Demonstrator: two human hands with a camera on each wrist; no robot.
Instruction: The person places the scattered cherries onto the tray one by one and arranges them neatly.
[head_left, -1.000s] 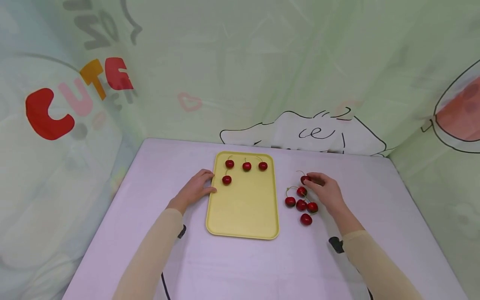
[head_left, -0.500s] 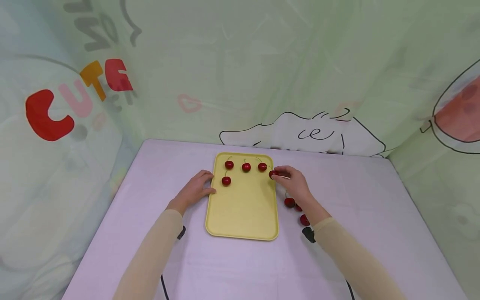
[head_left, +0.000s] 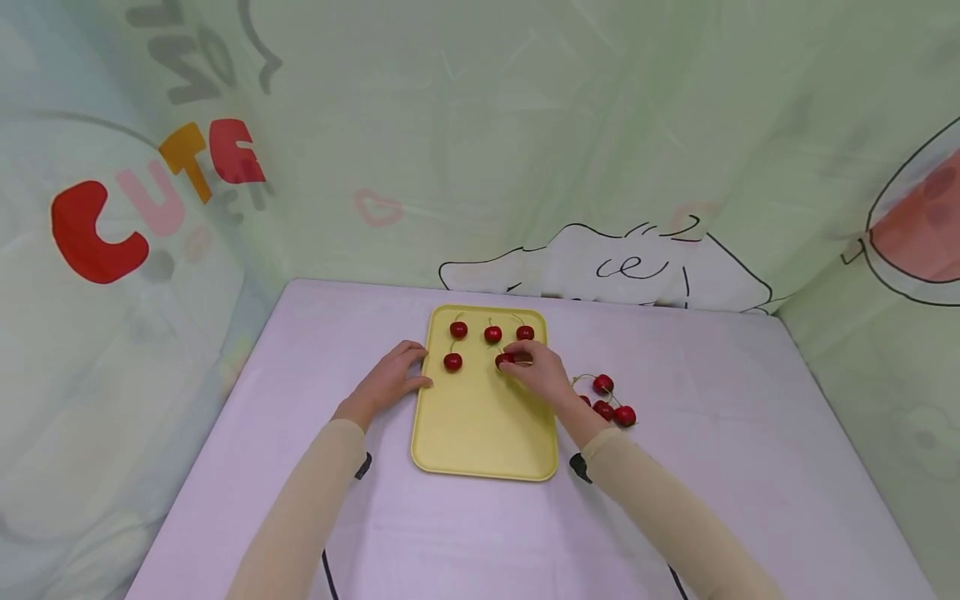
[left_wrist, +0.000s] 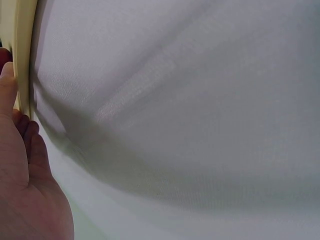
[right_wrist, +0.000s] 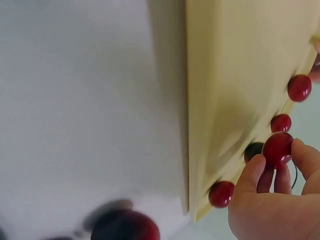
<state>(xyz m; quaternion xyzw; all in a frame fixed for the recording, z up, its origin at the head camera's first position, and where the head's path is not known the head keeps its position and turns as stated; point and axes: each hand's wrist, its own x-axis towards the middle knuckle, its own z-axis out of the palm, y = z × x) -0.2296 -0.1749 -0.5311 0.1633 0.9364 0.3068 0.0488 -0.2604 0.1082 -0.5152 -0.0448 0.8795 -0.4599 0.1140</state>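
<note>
A dark red cherry [head_left: 504,361] with its stem on is pinched between the thumb and fingers of my right hand [head_left: 538,375]. It hangs low over the yellow tray [head_left: 480,433], around the upper middle. The right wrist view shows the held cherry [right_wrist: 277,148] at the fingertips. At the tray's left rim, my left hand [head_left: 390,379] holds the edge, with the thumb overlapping the rim in the left wrist view. Several cherries lie on the tray: a back row including a cherry [head_left: 492,334] in the middle, and another cherry [head_left: 452,362] in front at the left.
Right of the tray a loose group of cherries [head_left: 624,416] lies on the lilac tablecloth [head_left: 712,392], partly behind my right forearm. A printed curtain [head_left: 480,167] stands behind the table. Black cables [head_left: 330,575] run down beside both sleeves.
My right hand has carried one cherry from the group on the right, leftward across the rim and over the tray. The left hand has stayed at the rim.
</note>
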